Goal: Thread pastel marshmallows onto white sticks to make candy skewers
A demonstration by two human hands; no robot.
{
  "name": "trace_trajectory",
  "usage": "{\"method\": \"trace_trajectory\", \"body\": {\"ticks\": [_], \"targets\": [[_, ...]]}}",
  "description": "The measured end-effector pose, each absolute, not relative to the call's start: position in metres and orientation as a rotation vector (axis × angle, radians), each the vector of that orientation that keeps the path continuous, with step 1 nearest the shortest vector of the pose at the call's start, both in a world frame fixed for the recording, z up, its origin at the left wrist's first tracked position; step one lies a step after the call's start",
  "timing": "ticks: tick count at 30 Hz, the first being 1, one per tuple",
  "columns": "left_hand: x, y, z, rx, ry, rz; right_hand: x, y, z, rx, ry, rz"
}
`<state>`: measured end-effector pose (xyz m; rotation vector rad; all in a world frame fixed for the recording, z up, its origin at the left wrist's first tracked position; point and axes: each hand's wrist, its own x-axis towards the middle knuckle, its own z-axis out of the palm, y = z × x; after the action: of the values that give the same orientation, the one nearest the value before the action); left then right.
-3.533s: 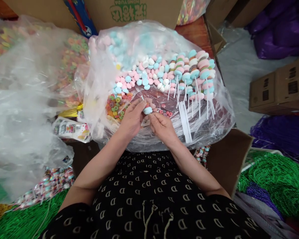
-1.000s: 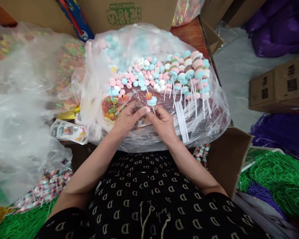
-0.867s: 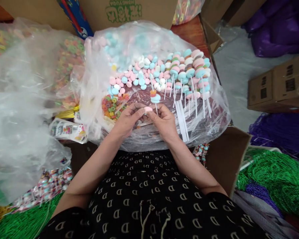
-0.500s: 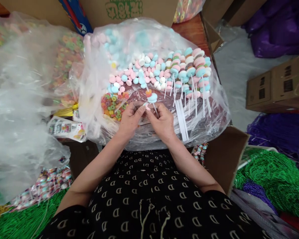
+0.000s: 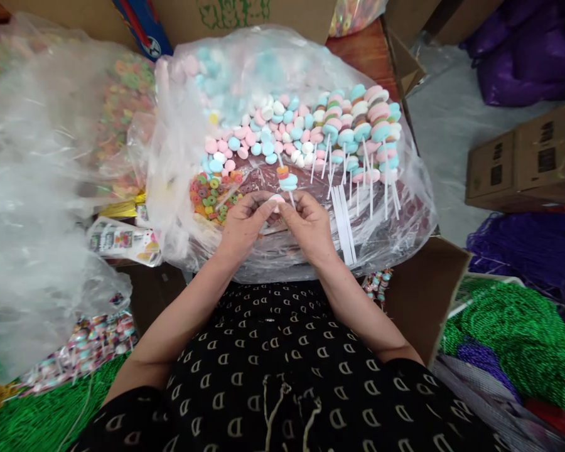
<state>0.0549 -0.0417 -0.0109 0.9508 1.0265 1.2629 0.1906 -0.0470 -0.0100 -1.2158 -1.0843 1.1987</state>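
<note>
Candy (image 5: 277, 198), one pink, is pinched by left hand (image 5: 243, 223) and right hand (image 5: 309, 225) holding one skewer (image 5: 289, 182).

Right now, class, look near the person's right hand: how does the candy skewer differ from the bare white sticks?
The candy skewer carries orange and blue candies; the bare white sticks carry none. The candy skewer runs down to the right hand, while the bare white sticks lie untouched on the plastic. The candy skewer is single; the bare white sticks lie bunched together. Both have white stick showing.
</note>
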Motion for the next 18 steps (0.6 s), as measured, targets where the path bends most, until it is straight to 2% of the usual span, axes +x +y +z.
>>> {"method": "trace_trajectory", "body": {"ticks": [7, 13, 18], "targets": [[0.055, -0.037, -0.011, 0.791, 1.035, 1.221, 0.196, -0.054, -0.004, -1.170, -1.054, 1.268], [0.040, -0.023, -0.014, 0.770, 1.039, 1.324, 0.220, -0.086, 0.014, -1.219, -1.276, 1.409], [0.037, -0.020, -0.020, 0.778, 0.961, 1.291, 0.223, -0.099, 0.017, -1.295, -1.426, 1.363]]}}
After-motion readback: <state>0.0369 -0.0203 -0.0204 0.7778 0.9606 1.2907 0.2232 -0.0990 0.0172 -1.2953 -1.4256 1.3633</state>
